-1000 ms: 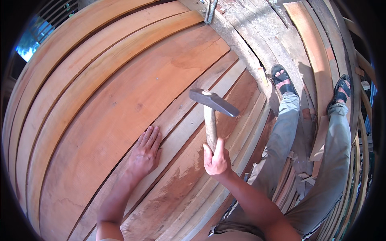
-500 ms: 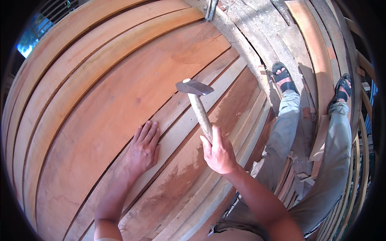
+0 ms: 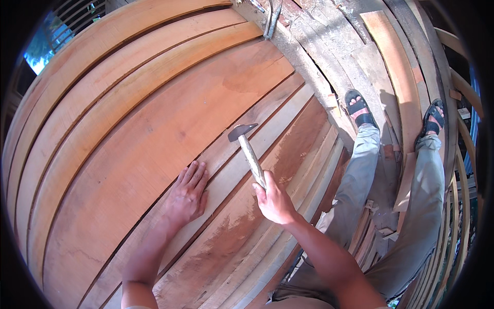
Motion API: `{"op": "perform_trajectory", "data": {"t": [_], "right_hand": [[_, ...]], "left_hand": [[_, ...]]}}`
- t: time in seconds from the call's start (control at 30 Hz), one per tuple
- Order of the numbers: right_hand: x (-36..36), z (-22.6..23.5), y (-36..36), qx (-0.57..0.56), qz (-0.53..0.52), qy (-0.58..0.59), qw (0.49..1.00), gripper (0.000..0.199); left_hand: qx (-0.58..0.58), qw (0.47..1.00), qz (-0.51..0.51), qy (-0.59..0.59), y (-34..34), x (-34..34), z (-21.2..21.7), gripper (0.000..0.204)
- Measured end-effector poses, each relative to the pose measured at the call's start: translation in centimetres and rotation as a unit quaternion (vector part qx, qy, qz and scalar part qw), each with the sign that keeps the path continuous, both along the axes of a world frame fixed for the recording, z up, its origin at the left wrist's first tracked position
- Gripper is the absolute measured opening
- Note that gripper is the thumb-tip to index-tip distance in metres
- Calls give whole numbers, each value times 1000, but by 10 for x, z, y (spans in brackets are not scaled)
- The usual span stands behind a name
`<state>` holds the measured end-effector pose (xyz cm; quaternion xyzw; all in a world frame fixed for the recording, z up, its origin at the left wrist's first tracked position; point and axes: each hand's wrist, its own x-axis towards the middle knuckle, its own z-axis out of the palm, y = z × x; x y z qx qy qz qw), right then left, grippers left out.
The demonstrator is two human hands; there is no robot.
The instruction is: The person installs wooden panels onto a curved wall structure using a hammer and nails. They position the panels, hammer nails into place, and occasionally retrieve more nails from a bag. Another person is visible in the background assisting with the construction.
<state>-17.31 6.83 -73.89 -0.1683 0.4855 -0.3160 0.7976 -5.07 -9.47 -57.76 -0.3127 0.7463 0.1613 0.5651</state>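
Observation:
My right hand (image 3: 274,201) grips the wooden handle of a hammer (image 3: 247,149). Its dark metal head is down near a narrow pale plank (image 3: 267,110). My left hand (image 3: 186,194) lies flat, fingers spread, on the wood a little left of the hammer, pressing the narrow plank beside a wide reddish board (image 3: 154,139). The planks run side by side in a long curved stack.
Several more curved boards (image 3: 77,87) lie to the left. My legs in grey trousers (image 3: 360,180) and sandalled feet (image 3: 360,110) stand at the right among rough grey planks (image 3: 329,46) and wood scraps. A metal tool (image 3: 271,18) lies at the top.
The hammer has swung down and to the left, from raised over the right planks to close against the narrow plank. My left hand has stayed flat in place.

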Motion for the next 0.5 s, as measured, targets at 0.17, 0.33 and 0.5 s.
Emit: {"op": "perform_trajectory", "data": {"t": [0.17,0.33,0.5], "right_hand": [[-90,8,-35,38,-335,23,941,28],[21,-4,19,-41,-105,136,984,29],[-51,-2,-5,-17,-55,97,994,28]], "left_hand": [[3,1000,-4,-2,3,-4,0,51],[15,1000,-4,-11,0,-10,2,52],[16,1000,0,-12,8,-2,4,54]]}}
